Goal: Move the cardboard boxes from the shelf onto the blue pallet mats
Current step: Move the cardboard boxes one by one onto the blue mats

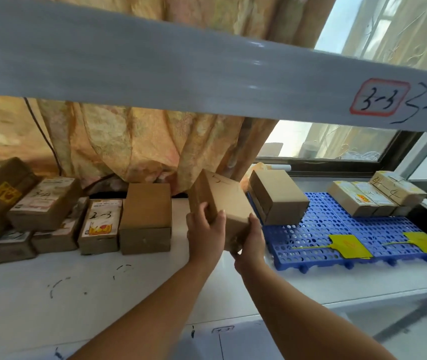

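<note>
A plain cardboard box [224, 198] with pen marks on top is lifted and tilted above the white shelf, just left of the blue pallet mats [318, 235]. My left hand [205, 229] grips its near left side. My right hand [251, 237] grips its near right corner from below. One brown box [278, 198] lies on the left mat. Several labelled boxes [373, 196] sit at the back of the right mat. More boxes stand in a row on the shelf at the left, among them a tall plain one [146, 216] and one marked 2-3 [100, 224].
A grey upper shelf beam [181, 66] with a 3-3 label crosses the view overhead. Two yellow tags [350, 245] lie on the mats' front. A patterned curtain [134, 146] and a window are behind. The white shelf surface [103, 289] has pen marks.
</note>
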`<action>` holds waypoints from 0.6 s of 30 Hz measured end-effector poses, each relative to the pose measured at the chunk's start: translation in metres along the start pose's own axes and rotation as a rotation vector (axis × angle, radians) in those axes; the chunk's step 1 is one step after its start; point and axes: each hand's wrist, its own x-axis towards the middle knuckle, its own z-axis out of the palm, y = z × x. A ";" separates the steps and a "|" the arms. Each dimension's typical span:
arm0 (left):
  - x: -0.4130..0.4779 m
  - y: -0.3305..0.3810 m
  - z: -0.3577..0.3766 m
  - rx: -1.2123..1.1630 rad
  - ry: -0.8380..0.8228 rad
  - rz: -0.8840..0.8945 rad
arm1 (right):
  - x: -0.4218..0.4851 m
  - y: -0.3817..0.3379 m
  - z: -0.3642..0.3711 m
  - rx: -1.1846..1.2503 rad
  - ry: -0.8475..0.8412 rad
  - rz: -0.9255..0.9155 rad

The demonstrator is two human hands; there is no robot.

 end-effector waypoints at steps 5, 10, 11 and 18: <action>0.011 0.031 0.007 -0.095 0.043 0.237 | 0.016 -0.048 0.008 0.063 -0.119 -0.062; 0.017 0.066 0.049 -0.118 -0.011 0.347 | 0.044 -0.108 -0.009 -0.006 -0.047 -0.267; 0.018 0.073 0.063 -0.119 -0.048 0.347 | 0.051 -0.121 -0.017 -0.002 0.000 -0.304; 0.013 0.106 0.165 0.066 -0.235 0.437 | 0.117 -0.192 -0.087 0.084 0.181 -0.267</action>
